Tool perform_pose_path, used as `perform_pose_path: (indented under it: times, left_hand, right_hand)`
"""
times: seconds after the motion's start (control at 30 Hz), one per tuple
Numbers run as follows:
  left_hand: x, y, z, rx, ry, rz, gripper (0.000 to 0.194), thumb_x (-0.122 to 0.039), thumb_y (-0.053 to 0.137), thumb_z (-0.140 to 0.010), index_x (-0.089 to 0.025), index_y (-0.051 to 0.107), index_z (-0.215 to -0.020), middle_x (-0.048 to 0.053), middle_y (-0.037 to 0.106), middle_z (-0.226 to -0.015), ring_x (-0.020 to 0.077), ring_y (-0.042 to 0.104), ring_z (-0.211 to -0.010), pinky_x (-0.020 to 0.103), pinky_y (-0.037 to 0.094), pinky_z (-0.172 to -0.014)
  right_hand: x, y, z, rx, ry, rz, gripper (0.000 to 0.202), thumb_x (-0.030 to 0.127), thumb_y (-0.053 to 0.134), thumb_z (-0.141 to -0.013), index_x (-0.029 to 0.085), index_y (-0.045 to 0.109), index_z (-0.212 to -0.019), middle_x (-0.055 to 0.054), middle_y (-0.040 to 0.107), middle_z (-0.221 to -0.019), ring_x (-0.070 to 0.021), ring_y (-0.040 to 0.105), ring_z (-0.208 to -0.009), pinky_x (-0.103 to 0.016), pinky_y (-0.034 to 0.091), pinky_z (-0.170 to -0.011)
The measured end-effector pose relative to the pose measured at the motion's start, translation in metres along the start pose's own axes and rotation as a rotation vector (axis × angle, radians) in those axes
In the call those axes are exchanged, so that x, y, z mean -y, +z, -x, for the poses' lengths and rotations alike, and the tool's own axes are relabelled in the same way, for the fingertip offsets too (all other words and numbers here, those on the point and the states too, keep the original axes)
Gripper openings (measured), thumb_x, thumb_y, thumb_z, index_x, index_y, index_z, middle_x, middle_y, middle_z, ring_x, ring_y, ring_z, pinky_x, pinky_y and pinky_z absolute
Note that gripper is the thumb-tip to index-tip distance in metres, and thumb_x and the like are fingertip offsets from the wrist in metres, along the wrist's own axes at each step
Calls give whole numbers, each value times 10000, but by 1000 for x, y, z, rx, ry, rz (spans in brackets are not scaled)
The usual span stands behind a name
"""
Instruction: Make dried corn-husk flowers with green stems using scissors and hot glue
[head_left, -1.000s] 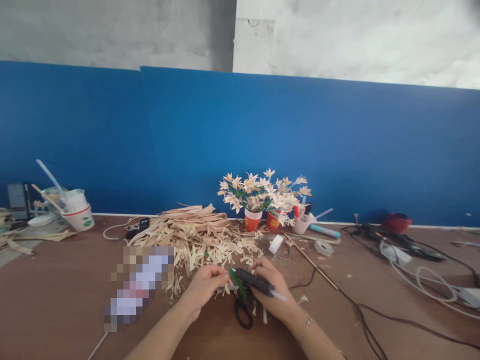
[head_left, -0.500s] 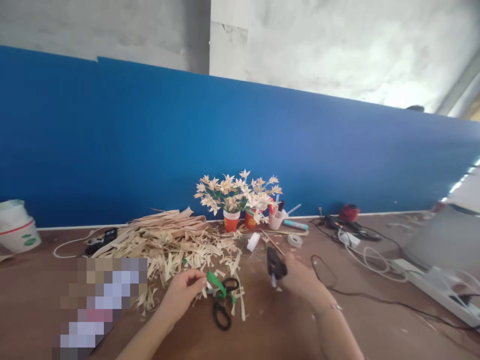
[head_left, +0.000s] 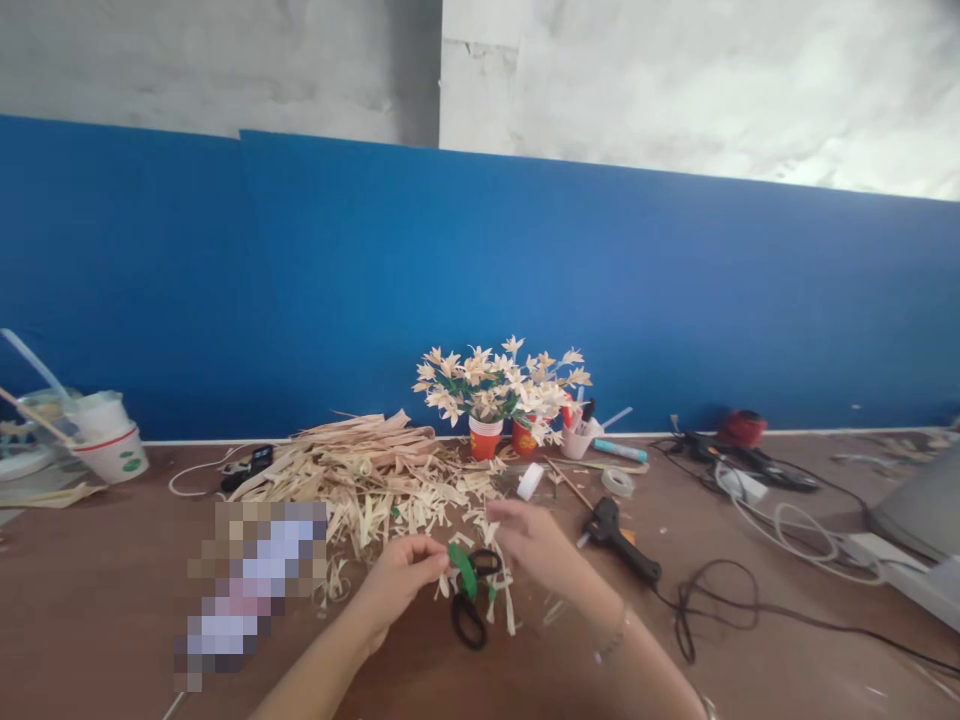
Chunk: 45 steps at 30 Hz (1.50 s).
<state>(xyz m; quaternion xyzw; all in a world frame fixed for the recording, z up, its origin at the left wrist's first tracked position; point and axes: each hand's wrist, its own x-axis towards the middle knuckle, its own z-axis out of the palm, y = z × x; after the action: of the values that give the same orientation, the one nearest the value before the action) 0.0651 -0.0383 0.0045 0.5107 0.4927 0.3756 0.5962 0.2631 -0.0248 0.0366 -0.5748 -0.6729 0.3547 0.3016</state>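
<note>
My left hand (head_left: 405, 578) pinches one end of a green leaf-shaped strip (head_left: 463, 570) between thumb and fingertips. Black-handled scissors (head_left: 469, 622) lie on the table just under and beside the strip; their blades are hidden. My right hand (head_left: 534, 540) is empty, its fingers stretched toward the left over the edge of the scraps, a little right of the scissors. To the right of that hand, a black glue gun (head_left: 622, 540) rests on the table. Pale dried-husk strips (head_left: 375, 490) are heaped beyond my left hand.
Pale flowers (head_left: 499, 380) stand in red paper cups (head_left: 485, 440) by the blue partition (head_left: 375, 280). White tape rolls (head_left: 617, 483) and a blue tube (head_left: 621, 452) lie nearby. Cables (head_left: 720, 600) and a power strip (head_left: 900, 580) occupy the right. A white tub (head_left: 116, 455) stands left.
My right hand has put the glue gun down on the table and moved left toward the green strip. My left hand keeps its pinch on the strip. The view has turned slightly left.
</note>
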Motion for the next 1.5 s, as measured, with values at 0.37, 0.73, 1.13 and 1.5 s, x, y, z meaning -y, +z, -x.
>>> perform_pose_path:
  times: [0.37, 0.73, 1.13, 1.5]
  left_hand:
    - [8, 0, -7, -103, 193, -234, 196, -295, 546, -678, -122, 634, -704, 15, 617, -601, 136, 510, -561, 239, 376, -555]
    - [12, -2, -6, -164, 325, -505, 257, -326, 464, -756, -196, 681, -799, 27, 688, -768, 191, 594, -723, 264, 427, -675]
    - [7, 0, -6, -200, 240, -510, 210, -304, 518, -690, -154, 665, -696, 2, 609, -560, 142, 495, -519, 227, 345, -506]
    - [12, 0, -9, -239, 237, -475, 181, -306, 541, -672, -156, 641, -655, -6, 601, -554, 133, 481, -512, 222, 342, -509]
  right_hand:
    - [-7, 56, -5, 95, 80, -499, 164, 314, 640, -616, 156, 602, -636, 25, 609, -530, -114, 582, -459, -203, 459, -443]
    - [-14, 73, 0, -117, -106, -373, 168, 302, 589, -679, 151, 662, -675, -11, 598, -584, -116, 554, -492, -200, 440, -453]
    - [-13, 72, 0, -68, -66, -451, 208, 359, 616, -662, 153, 644, -674, -14, 605, -590, -137, 578, -512, -227, 467, -479]
    - [-6, 69, 3, -65, -46, -493, 237, 390, 641, -626, 154, 631, -648, -8, 599, -558, -141, 576, -493, -233, 464, -462]
